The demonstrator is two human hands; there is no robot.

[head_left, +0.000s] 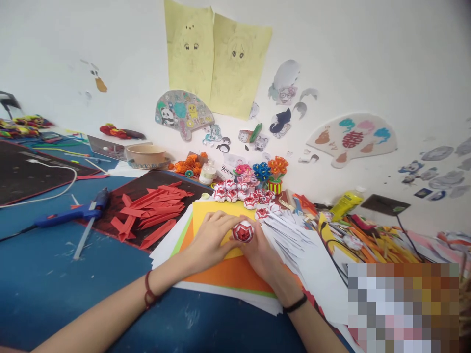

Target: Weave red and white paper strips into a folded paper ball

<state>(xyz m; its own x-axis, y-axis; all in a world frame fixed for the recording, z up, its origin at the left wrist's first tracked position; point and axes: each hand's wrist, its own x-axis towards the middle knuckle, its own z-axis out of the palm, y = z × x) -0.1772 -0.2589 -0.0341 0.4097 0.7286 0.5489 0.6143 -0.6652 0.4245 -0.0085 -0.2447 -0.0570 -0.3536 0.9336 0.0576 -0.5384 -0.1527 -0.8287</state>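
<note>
A red and white folded-paper flower [243,231] is held up between both hands, its layered petals facing me. My left hand [214,236] has its fingers closed round the flower's left side. On the other side, my right hand [259,252] grips it with the fingers and thumb. Both hands are over a stack of coloured paper [217,272] with yellow and orange sheets on top. Several similar red and white paper flowers [231,195] sit just behind the stack. White folded paper strips [289,238] fan out to the right.
Red folded paper strips [156,208] lie on a dark mat at left. A blue glue gun [73,213] with its cord rests on the blue table [110,289]. Behind are a bowl [146,154] and a bottle [208,173]. Paper scraps and a yellow bottle [346,203] crowd the right.
</note>
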